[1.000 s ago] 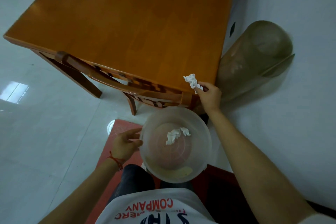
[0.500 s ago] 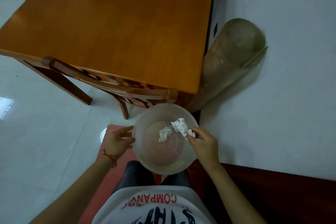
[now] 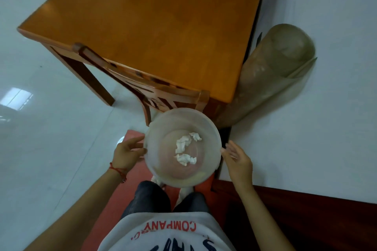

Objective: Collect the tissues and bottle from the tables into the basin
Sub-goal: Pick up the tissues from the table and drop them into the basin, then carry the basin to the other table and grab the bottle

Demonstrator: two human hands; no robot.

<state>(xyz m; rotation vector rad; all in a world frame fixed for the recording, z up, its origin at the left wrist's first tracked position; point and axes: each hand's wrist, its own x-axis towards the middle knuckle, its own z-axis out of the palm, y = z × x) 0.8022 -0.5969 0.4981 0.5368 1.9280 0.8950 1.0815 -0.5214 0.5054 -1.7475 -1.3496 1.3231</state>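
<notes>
While the left hand [image 3: 127, 152] alone grips the basin [image 3: 151, 157] by its rim, the right hand [image 3: 237, 159] hovers open beside it, empty. Both tissues [image 3: 184, 149] lie inside; a tilt could spill them. No bottle shows on the table [image 3: 153, 16].

Dim, soft indoor light, window glare on the floor [image 3: 16, 98] (left), and wide-angle bending at the edges.

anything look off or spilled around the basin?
Nothing spilled: both tissues lie inside the basin, left hand on its rim. One oddity: a big clear roll leans tilted by the table.
</notes>
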